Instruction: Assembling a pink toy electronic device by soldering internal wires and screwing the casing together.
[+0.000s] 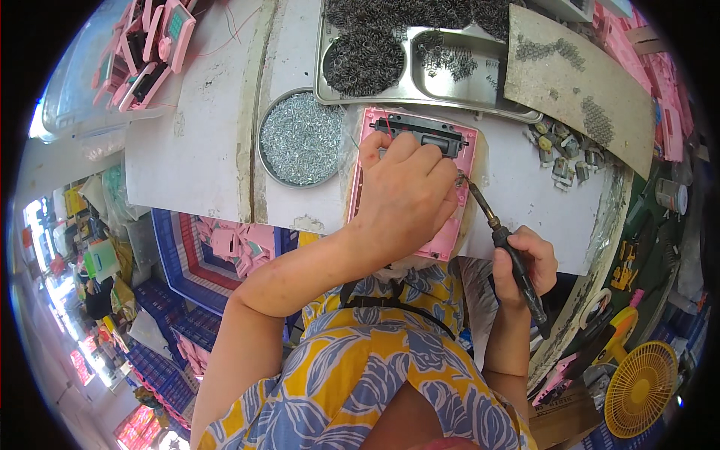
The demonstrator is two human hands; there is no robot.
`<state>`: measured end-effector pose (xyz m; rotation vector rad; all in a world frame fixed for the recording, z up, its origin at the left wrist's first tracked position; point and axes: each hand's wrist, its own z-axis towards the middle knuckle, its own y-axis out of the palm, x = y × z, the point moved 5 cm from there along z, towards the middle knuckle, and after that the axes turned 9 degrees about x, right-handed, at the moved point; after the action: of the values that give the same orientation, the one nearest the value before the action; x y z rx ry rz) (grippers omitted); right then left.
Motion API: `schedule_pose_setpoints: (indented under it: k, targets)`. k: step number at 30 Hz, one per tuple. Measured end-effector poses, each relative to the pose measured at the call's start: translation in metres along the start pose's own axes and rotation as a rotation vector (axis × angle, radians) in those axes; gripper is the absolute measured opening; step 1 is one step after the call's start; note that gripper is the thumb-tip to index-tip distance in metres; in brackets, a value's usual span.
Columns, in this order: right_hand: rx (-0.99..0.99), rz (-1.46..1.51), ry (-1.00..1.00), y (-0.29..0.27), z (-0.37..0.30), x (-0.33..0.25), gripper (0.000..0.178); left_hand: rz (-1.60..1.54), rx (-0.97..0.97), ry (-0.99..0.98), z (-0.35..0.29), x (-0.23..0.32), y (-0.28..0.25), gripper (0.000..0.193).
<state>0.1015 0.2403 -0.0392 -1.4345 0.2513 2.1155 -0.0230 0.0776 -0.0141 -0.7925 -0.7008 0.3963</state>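
Observation:
My right hand (534, 262) is wrapped round the dark handle of a soldering iron (497, 232). The iron slants up and to the left, and its tip is at the right side of a pink plastic housing (442, 244), near small metal parts. Over the middle of that housing lies my left hand (409, 184), its fingers curled and closed; whatever is in them is hidden below the hand. Thin red and green wires show by its thumb. A black part (444, 142) sits in the housing's far end.
A round dish of small metal screws or pins (300, 139) stands left of the housing. Beyond it is a steel tray (457, 82) of dark springs. Small metal components (562, 161) and a board (615, 90) lie at right, pink units (154, 52) at far left. A yellow fan (640, 386) stands lower right.

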Motion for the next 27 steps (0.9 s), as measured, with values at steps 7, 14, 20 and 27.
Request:
schedule_pose_setpoints:
  k: [7, 14, 20, 27]
  targets:
    - [-0.030, -0.012, -0.056, 0.003, 0.002, 0.000, 0.024, 0.013, -0.026, -0.014, 0.002, 0.002, 0.000, 0.015]
    - [-0.139, -0.156, -0.358, 0.017, 0.005, -0.015, 0.030, 0.023, -0.034, -0.009, 0.002, 0.002, 0.000, 0.015]
    - [-0.026, -0.123, -0.328, 0.005, 0.005, -0.021, 0.027, 0.037, -0.020, -0.007, 0.002, 0.003, 0.001, 0.014]
    - [0.030, -0.068, -0.234, -0.008, 0.002, -0.016, 0.026, 0.059, -0.016, -0.001, 0.001, 0.003, 0.001, 0.013]
